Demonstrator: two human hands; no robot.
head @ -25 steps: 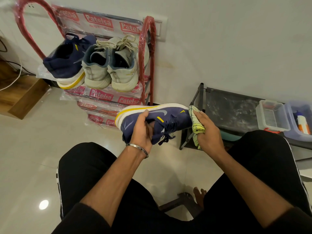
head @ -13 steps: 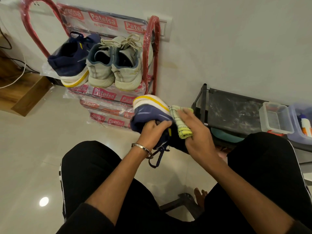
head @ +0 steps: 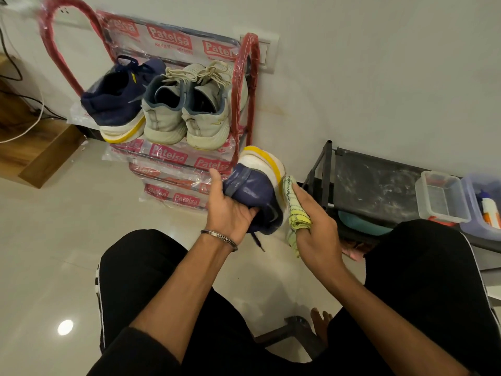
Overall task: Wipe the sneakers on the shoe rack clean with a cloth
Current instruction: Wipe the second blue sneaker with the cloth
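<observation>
Navy with a white and yellow sole, the held sneaker [head: 253, 191] sits in front of the shoe rack [head: 241, 104], gripped by the left hand [head: 230, 210] with fingers curled into its opening. The right hand [head: 314, 229] clamps a yellow-green cloth [head: 294, 210] against the sneaker's sole edge. On the rack's top shelf rest another navy sneaker [head: 119, 101] and two pale grey sneakers [head: 187, 109].

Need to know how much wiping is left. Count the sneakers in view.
4. A navy sneaker and two grey sneakers sit on the red shoe rack; a second navy one is in the left hand. Lower shelves look empty.
</observation>
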